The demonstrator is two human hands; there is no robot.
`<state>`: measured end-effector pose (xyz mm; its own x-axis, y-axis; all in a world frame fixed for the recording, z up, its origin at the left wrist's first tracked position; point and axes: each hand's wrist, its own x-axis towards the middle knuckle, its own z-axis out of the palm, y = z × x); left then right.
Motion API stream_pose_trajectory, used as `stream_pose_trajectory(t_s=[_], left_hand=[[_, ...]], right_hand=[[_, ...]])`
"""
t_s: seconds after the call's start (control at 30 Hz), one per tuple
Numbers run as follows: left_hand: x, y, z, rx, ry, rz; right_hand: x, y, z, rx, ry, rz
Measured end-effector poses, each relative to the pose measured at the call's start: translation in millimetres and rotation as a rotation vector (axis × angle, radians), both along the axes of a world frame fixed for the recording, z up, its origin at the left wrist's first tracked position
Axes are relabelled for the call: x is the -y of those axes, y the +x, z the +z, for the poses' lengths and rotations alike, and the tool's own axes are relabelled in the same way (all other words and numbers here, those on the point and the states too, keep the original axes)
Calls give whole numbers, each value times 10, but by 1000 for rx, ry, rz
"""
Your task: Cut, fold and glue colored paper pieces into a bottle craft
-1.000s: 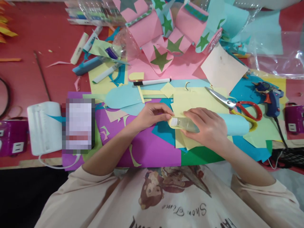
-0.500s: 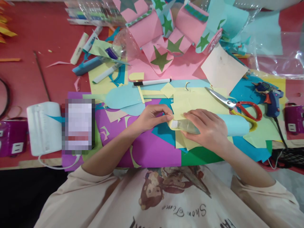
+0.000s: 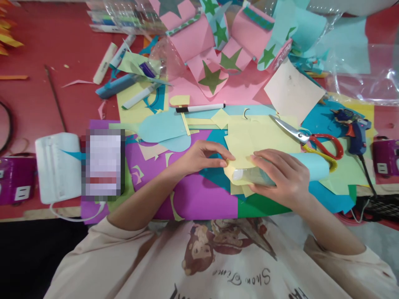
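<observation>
A clear plastic bottle (image 3: 262, 176) with a white cap lies on its side, its body wrapped in light blue paper (image 3: 314, 166). My right hand (image 3: 282, 176) is closed over the bottle near its shoulder. Around the cap end curls a pale yellow paper sheet (image 3: 240, 145). My left hand (image 3: 207, 158) pinches the left edge of this sheet between thumb and fingers, beside the cap. The underside of the bottle and part of the sheet are hidden by my right hand.
Red-and-yellow-handled scissors (image 3: 304, 136) lie just behind the bottle, with a blue glue gun (image 3: 357, 128) further right. A black-capped marker (image 3: 201, 108) rests on paper scraps. Pink paper shapes with green stars (image 3: 212, 77) stand at the back. A phone (image 3: 104, 162) lies left.
The bottle has shifted slightly right with my right hand. The yellow sheet now stands more curved about the cap, and my left hand has moved a little right along with its edge.
</observation>
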<state>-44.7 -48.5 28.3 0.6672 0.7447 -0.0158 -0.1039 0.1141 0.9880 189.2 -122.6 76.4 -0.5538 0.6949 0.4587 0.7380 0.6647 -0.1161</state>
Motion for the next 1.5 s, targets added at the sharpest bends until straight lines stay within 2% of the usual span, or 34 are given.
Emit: stream_pose_trajectory(t_s=[0.4, 0.57, 0.93, 1.1, 1.27, 1.37, 1.43, 1.5], left_hand=[[16, -5, 0, 6, -7, -26], [16, -21, 6, -16, -12, -15], [33, -25, -3, -17, 79, -24], [43, -24, -25, -24, 112, 54], [29, -15, 17, -171, 108, 164], [22, -17, 43, -203, 168, 275], [21, -20, 41, -200, 205, 277], [20, -21, 25, -219, 215, 205]], right_hand=[[96, 13, -50, -12, 88, 13], [118, 39, -66, -40, 71, -1], [99, 12, -51, -16, 91, 6], [64, 11, -47, 9, 71, -6], [-41, -32, -8, 12, -10, -50], [-116, -80, -7, 29, -44, -77], [-157, -114, -28, 34, -41, -101], [-190, -141, -61, 33, -17, -120]])
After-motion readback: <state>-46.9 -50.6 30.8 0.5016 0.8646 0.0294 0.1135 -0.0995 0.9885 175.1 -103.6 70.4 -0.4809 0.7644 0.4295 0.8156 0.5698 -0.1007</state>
